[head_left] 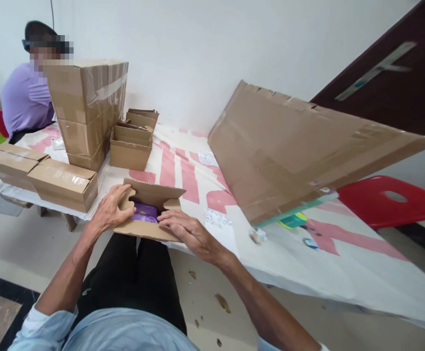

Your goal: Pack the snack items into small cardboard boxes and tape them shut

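Note:
An open cardboard box (154, 193) sits at the table's near edge, in front of my body, with its long back flap standing up. Inside it lies a purple package (144, 213), partly covered by my fingers and the front wall. My left hand (110, 208) grips the box's left end, its thumb and fingers around the small side flap. At the other end, my right hand (190, 233) is closed over the right front edge, fingertips reaching in beside the purple package. The right side flap shows just above those fingers.
Taped boxes (88, 107) stand stacked at the left, with two closed boxes (62, 180) before them. Open boxes (130, 151) stand behind mine. A large cardboard sheet (289, 151) leans at right, near a tape roll (293, 221) and a red chair (391, 200). A person (29, 97) sits far left.

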`<state>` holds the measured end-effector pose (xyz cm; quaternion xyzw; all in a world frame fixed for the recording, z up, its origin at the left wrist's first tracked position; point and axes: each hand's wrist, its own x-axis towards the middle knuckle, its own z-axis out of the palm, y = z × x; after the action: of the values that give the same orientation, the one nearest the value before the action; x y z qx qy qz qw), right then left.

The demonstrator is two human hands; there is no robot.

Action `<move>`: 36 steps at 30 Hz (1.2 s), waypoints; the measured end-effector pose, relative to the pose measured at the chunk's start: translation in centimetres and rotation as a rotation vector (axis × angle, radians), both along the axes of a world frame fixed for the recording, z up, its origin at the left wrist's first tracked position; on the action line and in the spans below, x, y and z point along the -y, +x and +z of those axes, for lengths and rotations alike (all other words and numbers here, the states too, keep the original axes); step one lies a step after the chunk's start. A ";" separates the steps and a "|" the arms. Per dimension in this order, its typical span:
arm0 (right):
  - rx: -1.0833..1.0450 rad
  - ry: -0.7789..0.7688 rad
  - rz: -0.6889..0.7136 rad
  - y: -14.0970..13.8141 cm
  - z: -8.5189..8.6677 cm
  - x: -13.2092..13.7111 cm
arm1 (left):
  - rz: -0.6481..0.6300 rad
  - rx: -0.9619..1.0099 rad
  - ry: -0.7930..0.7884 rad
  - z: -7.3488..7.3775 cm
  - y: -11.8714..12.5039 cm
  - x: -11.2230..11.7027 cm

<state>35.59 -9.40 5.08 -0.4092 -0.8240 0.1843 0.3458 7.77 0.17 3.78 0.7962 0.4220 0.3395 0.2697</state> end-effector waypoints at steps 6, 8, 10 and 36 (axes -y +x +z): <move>0.391 0.072 0.001 0.8 1.0 -3.7 | -0.107 0.133 -0.052 -0.6 -0.6 -0.3; 0.515 0.145 -0.045 1.2 1.0 -4.2 | -0.112 0.152 -0.063 -0.8 -0.7 -0.4; 0.588 0.219 -0.105 1.8 1.0 -4.3 | -0.109 0.161 -0.070 -0.9 -0.7 -0.6; 0.932 -0.554 -0.175 -2.9 2.0 -10.6 | -0.344 0.563 -0.433 -6.9 -2.7 -3.3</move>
<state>32.64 1.21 7.06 -0.5902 -0.7736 0.1639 -0.1625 5.06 3.50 -3.11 0.6557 0.2538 0.3974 0.5896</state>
